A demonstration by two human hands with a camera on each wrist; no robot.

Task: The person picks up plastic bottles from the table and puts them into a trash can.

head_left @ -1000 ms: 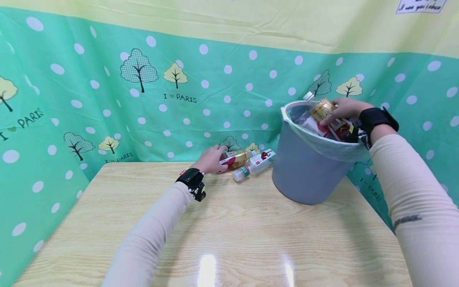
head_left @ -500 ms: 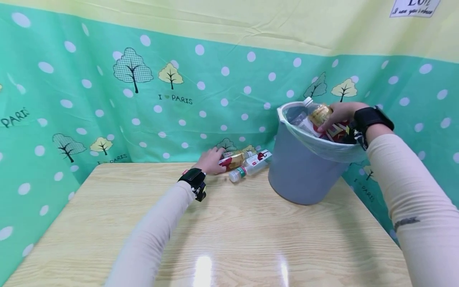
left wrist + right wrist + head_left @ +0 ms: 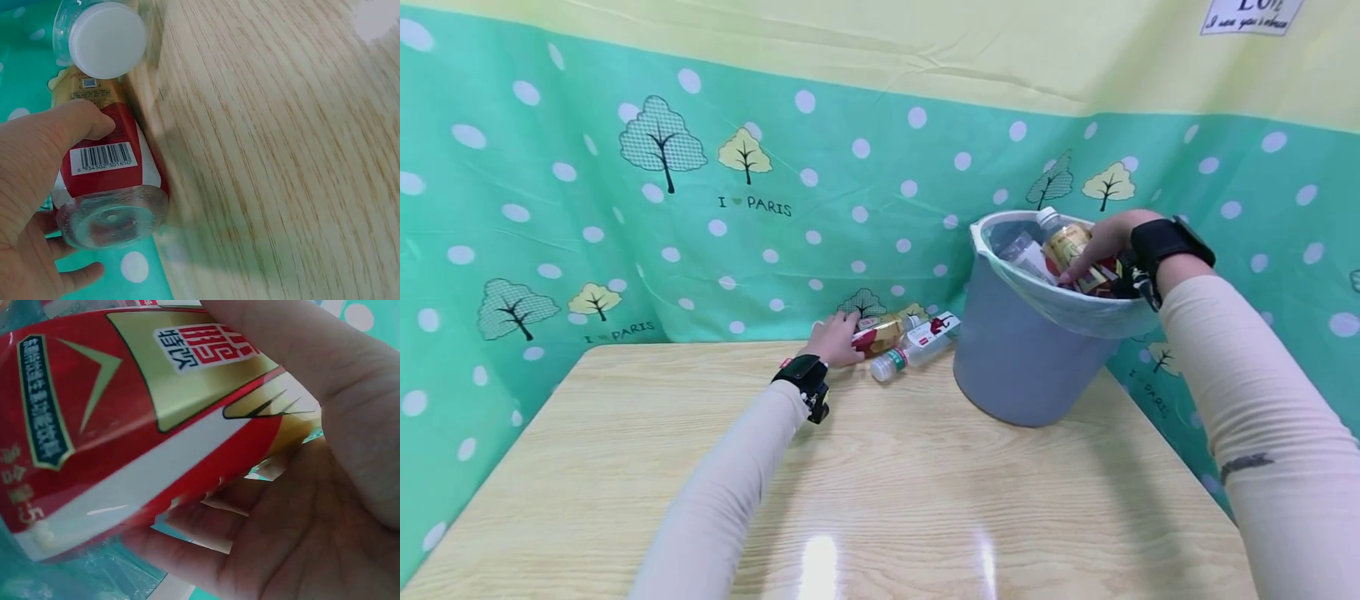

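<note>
Head view: the red-labelled plastic bottle [image 3: 880,333] lying on the wooden bench [image 3: 880,500] by the green wall cloth [image 3: 550,250] is still gripped by the left hand [image 3: 837,340], not yet lifted. Another red-and-gold labelled bottle [image 3: 1075,254] stays clasped by the right hand [image 3: 1105,242] inside the grey lined bin [image 3: 1022,367], barely lower than before.

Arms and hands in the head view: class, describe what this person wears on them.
Both arms wear long cream sleeves; the right one bears a small dark marking. Each wrist carries a black strap with a small device, by the bare left hand and right hand.
</note>
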